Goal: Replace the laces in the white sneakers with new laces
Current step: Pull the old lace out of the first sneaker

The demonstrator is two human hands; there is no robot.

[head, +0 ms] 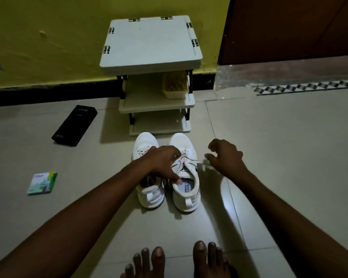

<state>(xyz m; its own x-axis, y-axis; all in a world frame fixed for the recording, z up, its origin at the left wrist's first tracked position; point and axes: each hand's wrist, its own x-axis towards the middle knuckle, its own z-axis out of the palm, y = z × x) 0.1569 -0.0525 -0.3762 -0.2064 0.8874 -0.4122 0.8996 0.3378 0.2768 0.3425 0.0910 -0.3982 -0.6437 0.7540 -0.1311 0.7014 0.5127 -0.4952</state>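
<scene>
Floor: pale tiles, with a small shelf rack against a yellow wall.
White sneakers: side by side just before the rack, heels toward the person.
Left hand: lies across both, with the thumb at the collar of the right-side sneaker and fingers curled on its lacing.
Right hand: just beside that sneaker, fingers curled, pinching a blurred lace drawn out sideways.

White 3-tier rack against yellow wall, yellowish tub on its mid shelf; black phone box on floor left of rack, small green box farther left & nearer, brown door to rack's right.
</scene>
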